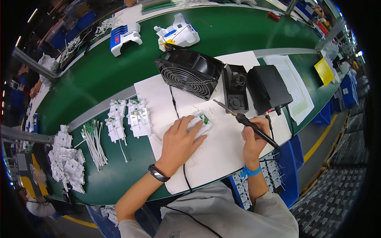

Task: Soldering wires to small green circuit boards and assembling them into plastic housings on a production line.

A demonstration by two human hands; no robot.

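Note:
My left hand [181, 139] presses its fingers onto a small white plastic housing [205, 127] on the white board, steadying it. A bit of green circuit board [204, 118] shows at the housing's far end. My right hand [256, 139] grips a black soldering iron [248, 122] by its handle. Its metal tip points up and left, above the board and apart from the housing. To the right of the fan stands the black iron holder [237, 91], with no iron in it.
A black fan [190, 71] and a black power unit [269, 89] stand behind my hands. White housings [139, 119], bundled cables [95, 142] and a heap of white parts [67, 162] lie to the left. Blue bins [291, 170] sit below the table edge. Finished-looking white-blue casings [125, 37] rest farther back.

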